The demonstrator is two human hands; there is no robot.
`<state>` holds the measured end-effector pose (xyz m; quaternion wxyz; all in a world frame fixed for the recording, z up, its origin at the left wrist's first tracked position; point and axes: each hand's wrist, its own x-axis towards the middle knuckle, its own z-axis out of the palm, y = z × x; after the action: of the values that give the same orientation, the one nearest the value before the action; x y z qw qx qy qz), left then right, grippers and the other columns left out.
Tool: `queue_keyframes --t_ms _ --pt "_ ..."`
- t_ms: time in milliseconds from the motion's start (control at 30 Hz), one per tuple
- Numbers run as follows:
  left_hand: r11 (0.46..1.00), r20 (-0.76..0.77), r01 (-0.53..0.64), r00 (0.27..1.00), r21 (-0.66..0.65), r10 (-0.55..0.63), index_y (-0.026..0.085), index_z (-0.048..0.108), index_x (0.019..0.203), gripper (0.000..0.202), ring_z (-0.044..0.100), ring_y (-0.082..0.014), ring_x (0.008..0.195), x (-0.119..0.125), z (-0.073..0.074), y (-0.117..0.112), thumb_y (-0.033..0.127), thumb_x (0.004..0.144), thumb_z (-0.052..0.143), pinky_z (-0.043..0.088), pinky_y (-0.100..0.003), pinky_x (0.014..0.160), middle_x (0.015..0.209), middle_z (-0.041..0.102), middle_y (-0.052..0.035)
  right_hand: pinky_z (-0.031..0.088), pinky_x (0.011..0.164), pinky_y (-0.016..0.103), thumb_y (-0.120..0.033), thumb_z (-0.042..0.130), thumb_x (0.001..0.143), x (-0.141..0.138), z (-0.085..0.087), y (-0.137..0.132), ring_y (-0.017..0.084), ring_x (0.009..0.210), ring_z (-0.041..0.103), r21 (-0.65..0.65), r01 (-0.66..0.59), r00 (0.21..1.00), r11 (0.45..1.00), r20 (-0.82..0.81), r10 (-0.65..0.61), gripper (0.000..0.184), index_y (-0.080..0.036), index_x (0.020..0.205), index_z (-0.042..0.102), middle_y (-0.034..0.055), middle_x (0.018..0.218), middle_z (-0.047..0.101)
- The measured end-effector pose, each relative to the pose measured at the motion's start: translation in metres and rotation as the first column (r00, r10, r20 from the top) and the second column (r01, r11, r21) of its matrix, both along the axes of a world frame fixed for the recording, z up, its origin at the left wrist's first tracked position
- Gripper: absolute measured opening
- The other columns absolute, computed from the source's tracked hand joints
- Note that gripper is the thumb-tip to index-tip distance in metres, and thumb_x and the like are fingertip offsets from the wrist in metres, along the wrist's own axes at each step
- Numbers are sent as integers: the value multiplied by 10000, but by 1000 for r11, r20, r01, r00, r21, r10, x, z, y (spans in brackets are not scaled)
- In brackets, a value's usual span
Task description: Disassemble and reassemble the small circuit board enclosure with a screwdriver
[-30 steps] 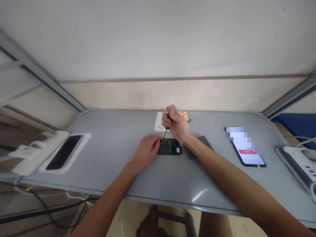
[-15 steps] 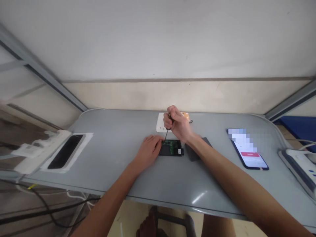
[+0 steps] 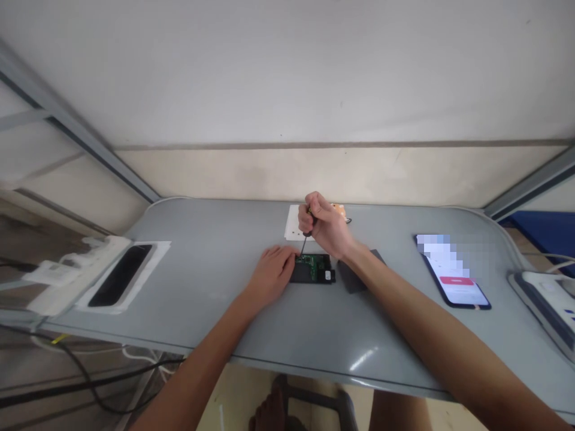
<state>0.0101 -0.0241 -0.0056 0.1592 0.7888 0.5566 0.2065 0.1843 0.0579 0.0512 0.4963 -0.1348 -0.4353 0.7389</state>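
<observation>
My right hand (image 3: 321, 221) is wrapped round the dark handle of a screwdriver (image 3: 306, 240). Its thin shaft slants down, the tip meeting the upper left part of an opened black electronic device (image 3: 302, 275). A green circuit board (image 3: 312, 262) shows in that device, and a small white label sits at its right end. With fingers together, my left hand (image 3: 271, 273) grips the device's left end and covers part of it. Under my right forearm lies a dark flat panel (image 3: 354, 280), partly hidden. Behind my right hand is a white sheet (image 3: 293, 225) with several small dark specks, probably screws.
On the grey table (image 3: 202, 251), a lit phone (image 3: 460, 281) lies at right near a power strip (image 3: 543, 305). At left a black phone (image 3: 121, 276) rests on white paper beside a white power strip (image 3: 83, 269) with plugs. An orange item (image 3: 338, 211) is partly behind my right hand.
</observation>
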Motion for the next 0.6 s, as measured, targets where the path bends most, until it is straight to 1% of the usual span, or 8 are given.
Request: queue_keyframes --t_ms 100,167,233,333,400,467,533,600 --pt "1000 -1 -1 1000 -1 1 217 620 1095 295 584 -244 973 0 0 0 263 1078 329 403 -430 910 977 694 -47 419 674 284 -401 667 937 5 5 1 153 736 495 28 -18 999 999 49 17 242 -227 859 519 15 818 520" --pt "1000 4 0 1000 -3 0 219 619 1094 290 585 -243 980 0 0 0 260 1076 333 402 -430 916 990 699 -47 440 693 299 -422 642 950 6 7 2 163 768 516 20 -76 994 997 81 74 240 -210 872 560 37 864 530" --pt "1000 11 4 1000 -2 -4 219 619 1092 285 587 -242 982 0 0 0 256 1073 337 404 -429 918 995 703 -46 432 658 297 -467 607 970 5 7 2 154 707 481 -10 -106 992 994 62 107 269 -211 896 565 22 813 494" --pt "1000 9 3 1000 4 -3 216 622 1089 286 591 -244 977 0 0 0 256 1071 340 409 -428 912 988 701 -47 378 593 270 -527 552 992 1 4 0 136 614 391 -55 -55 998 997 -36 54 293 -239 943 529 -16 720 425" --pt "1000 5 5 1000 7 -5 216 623 1091 286 592 -245 973 1 0 -1 252 1070 340 411 -427 910 988 702 -48 322 558 253 -502 571 988 0 2 -1 125 571 334 -60 -36 998 998 -59 33 275 -250 916 487 -36 677 392" --pt "1000 3 7 1000 12 -7 214 621 1093 284 593 -245 974 1 0 -1 247 1070 340 412 -424 912 994 704 -48 283 542 247 -429 620 970 1 2 -2 115 547 305 -40 -40 998 998 -39 38 285 -247 850 436 -48 651 376" --pt "1000 1 5 1000 17 -5 214 619 1094 280 594 -244 978 0 0 -1 242 1068 342 413 -421 916 1002 707 -48 315 565 250 -369 646 956 4 3 -2 115 571 368 -7 -29 1000 1000 -10 29 290 -238 820 426 -35 687 439" --pt "1000 2 2 1000 19 -2 216 619 1103 281 594 -243 986 0 0 -1 242 1069 341 411 -421 923 1016 709 -48 390 628 272 -376 639 960 6 5 0 133 660 472 27 -29 999 999 37 28 244 -227 840 488 5 792 528"
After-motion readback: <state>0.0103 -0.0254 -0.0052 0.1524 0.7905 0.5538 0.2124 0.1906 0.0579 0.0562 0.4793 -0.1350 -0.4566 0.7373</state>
